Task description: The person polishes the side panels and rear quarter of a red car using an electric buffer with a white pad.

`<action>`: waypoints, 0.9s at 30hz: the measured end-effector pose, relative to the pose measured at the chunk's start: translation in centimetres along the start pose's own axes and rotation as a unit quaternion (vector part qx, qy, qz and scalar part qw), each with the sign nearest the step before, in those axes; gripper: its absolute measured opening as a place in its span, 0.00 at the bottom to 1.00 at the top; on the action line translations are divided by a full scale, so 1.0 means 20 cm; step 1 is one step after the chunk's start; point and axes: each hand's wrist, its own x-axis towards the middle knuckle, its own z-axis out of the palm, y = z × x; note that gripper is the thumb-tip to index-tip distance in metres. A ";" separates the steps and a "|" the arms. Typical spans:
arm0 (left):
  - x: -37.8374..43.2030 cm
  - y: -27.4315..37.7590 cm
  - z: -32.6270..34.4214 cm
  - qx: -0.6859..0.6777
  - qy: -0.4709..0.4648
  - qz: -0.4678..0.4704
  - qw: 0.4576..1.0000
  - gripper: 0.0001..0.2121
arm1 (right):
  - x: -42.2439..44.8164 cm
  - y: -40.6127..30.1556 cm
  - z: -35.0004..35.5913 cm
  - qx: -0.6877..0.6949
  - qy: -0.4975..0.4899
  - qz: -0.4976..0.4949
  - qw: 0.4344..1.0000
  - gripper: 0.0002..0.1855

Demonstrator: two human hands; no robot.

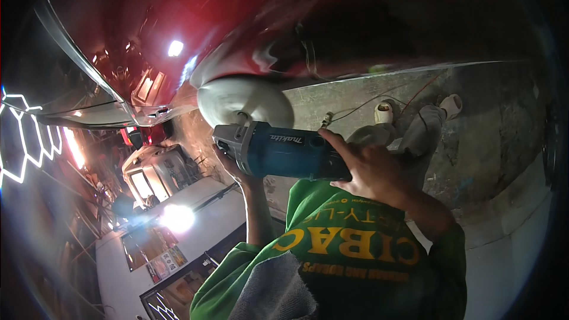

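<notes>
A blue Makita rotary polisher [289,151] is held crosswise before my chest, its gearhead to the left. My right hand [373,166] grips the dark rear end of the body. At the gearhead, my left hand [233,166] supports the tool from below; most of its fingers are hidden behind it. The white round polishing pad [249,98] is blurred, as if spinning. Its far rim meets the lower part of a glossy red car body panel [235,49]; how firmly it presses cannot be told. Lamps reflect in the paint.
A cable [369,106] runs over the concrete floor [484,133] near my feet. A grey cloth [278,289] hangs over my green shirt. On the left are a bright work lamp [178,218], a light-coloured vehicle [153,173] and hexagonal light tubes [26,142].
</notes>
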 end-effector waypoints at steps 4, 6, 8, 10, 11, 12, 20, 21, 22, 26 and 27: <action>0.00 -0.03 -0.06 0.028 -0.022 -0.029 0.999 0.27 | 0.00 0.02 0.17 0.041 0.026 -0.002 0.999 0.55; -0.03 -0.06 -0.05 -0.054 -0.006 -0.087 0.995 0.28 | -0.03 0.03 0.21 0.015 0.032 0.006 0.999 0.54; -0.05 -0.16 -0.12 -0.068 -0.043 -0.084 0.993 0.29 | -0.07 0.05 0.23 0.048 0.033 0.021 0.998 0.53; -0.10 -0.19 -0.07 -0.070 -0.055 -0.104 0.991 0.28 | -0.13 0.10 0.26 0.081 0.035 0.038 0.995 0.53; -0.13 -0.22 -0.04 -0.072 -0.058 -0.106 0.990 0.28 | -0.17 0.14 0.30 0.095 0.053 0.062 0.992 0.53; -0.16 -0.24 0.02 -0.050 -0.025 -0.106 0.993 0.28 | -0.21 0.17 0.32 0.108 0.070 0.083 0.988 0.52; -0.37 -0.29 0.46 0.271 -0.123 0.061 0.953 0.25 | -0.55 0.48 0.37 0.104 0.218 0.148 0.959 0.52; -0.38 -0.29 0.50 0.245 -0.158 0.032 0.956 0.24 | -0.59 0.53 0.38 0.100 0.218 0.151 0.959 0.52; -0.41 -0.25 0.59 0.217 -0.183 0.025 0.958 0.23 | -0.61 0.58 0.39 0.111 0.234 0.157 0.953 0.52; -0.45 -0.29 0.65 0.203 -0.229 0.038 0.951 0.21 | -0.63 0.68 0.42 0.100 0.278 0.150 0.944 0.51; -0.44 -0.31 0.63 0.197 -0.230 0.039 0.952 0.21 | -0.61 0.71 0.46 0.103 0.284 0.144 0.942 0.51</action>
